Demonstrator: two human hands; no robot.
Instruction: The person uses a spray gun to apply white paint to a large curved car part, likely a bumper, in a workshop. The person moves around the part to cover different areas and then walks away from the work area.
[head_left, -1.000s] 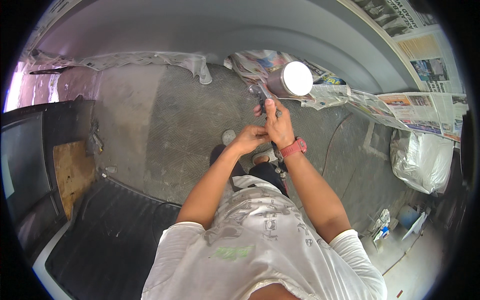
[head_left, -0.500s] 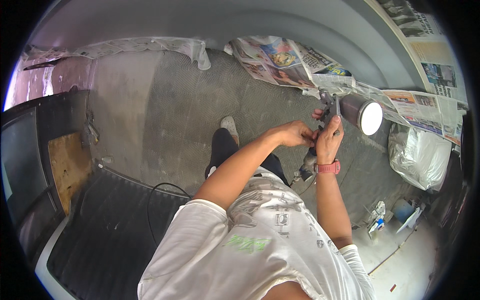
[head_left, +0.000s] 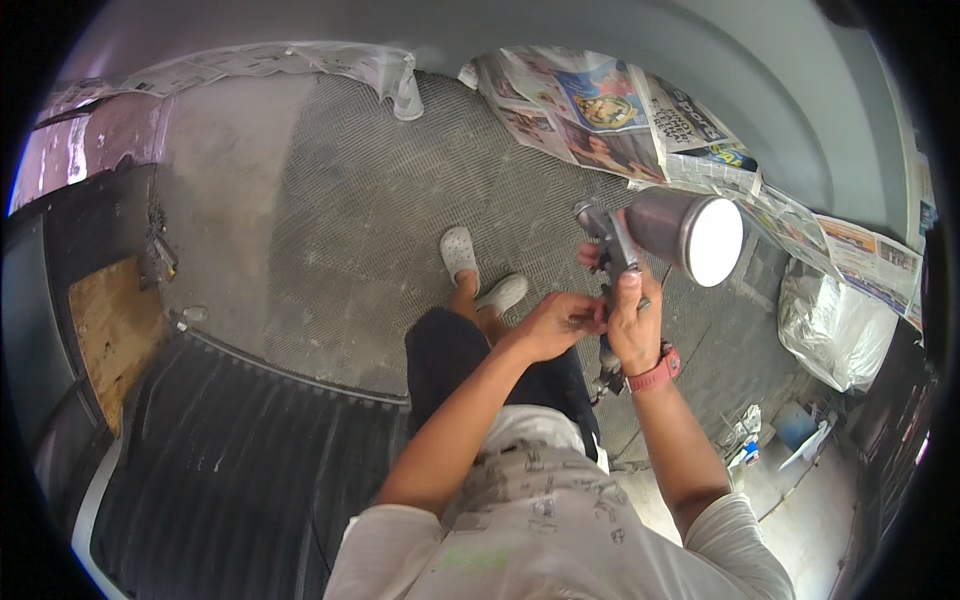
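Observation:
A metal spray gun (head_left: pixel 618 240) is in my right hand (head_left: pixel 632 325), whose fingers wrap round its grip. On the gun's right side sits a dark paint cup (head_left: pixel 658 222) with a round white lid (head_left: pixel 715 242), tipped sideways toward the right. My left hand (head_left: pixel 560 325) is closed in a pinch against the near side of the grip. Its fingertips hide whatever is between them. Below the grip, a dark fitting (head_left: pixel 606 378) hangs beside my right wrist, which wears a red watch (head_left: pixel 655 370).
A grey curved panel (head_left: pixel 790 110) spans the far side, with newspaper (head_left: pixel 600 110) masking its lower edge. At right lies a plastic-wrapped bundle (head_left: pixel 835 325). A black ribbed sheet (head_left: pixel 250 460) and a wooden board (head_left: pixel 118 335) are at left. Textured matting (head_left: pixel 370 200) covers the floor.
Both hands and the spray gun have shifted left and nearer to me. The gun's cup has moved with them. My second shoe has come into view.

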